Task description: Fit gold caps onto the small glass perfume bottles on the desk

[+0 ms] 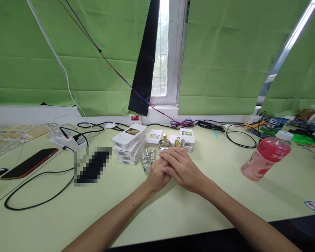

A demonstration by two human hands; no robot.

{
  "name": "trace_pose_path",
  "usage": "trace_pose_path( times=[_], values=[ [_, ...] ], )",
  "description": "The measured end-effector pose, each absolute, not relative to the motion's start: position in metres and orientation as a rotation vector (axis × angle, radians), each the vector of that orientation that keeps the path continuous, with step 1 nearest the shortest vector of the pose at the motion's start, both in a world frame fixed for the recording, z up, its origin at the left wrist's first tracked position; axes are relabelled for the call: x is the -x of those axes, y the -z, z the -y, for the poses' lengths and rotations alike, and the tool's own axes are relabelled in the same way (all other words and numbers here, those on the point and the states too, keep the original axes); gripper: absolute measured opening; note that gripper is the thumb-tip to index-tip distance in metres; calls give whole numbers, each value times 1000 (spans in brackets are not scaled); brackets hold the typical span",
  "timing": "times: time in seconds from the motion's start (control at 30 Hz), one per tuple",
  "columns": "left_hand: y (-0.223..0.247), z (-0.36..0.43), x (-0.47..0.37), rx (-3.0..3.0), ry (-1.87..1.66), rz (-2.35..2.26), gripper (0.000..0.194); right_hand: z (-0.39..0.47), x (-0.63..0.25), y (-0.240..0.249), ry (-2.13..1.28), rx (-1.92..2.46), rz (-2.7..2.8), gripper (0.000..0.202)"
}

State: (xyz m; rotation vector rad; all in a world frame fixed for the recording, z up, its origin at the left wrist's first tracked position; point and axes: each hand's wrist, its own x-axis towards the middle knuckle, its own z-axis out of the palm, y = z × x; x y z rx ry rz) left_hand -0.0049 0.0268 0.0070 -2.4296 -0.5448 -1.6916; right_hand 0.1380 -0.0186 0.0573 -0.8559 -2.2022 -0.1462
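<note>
My left hand (158, 175) and my right hand (185, 169) rest together on the table in the middle of the head view. The right hand lies over the left, its fingers stretched across it. Most of the left fingers are hidden underneath. Just beyond them stand small glass perfume bottles: a round one (165, 142) with a gold cap, plus gold and silver caps (176, 143) partly covered by the right hand. Clear bottles (145, 163) are beside the left hand. A stack of white boxes (128, 154) stands behind these, with flatter white boxes (187, 137) to the right.
A pink drink bottle (267, 156) stands on the right. To the left are a phone (30, 163), a white power strip (67, 141), a pixelated dark item (94, 166) and a looped black cable (39, 206). Coiled wires (182, 123) lie along the wall.
</note>
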Motion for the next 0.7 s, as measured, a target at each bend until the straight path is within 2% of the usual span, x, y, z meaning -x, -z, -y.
trace_pose_path(
  times=[0.47, 0.6, 0.7],
  values=[
    [-17, -30, 9, 2479, 1762, 839, 8, 17, -140, -61, 347, 868, 2285, 48],
    [-23, -30, 10, 2512, 1816, 888, 10, 18, -141, -64, 367, 825, 2300, 50],
    [-29, -28, 10, 2607, 1902, 958, 20, 19, -143, -68, 332, 793, 2312, 51]
  ],
)
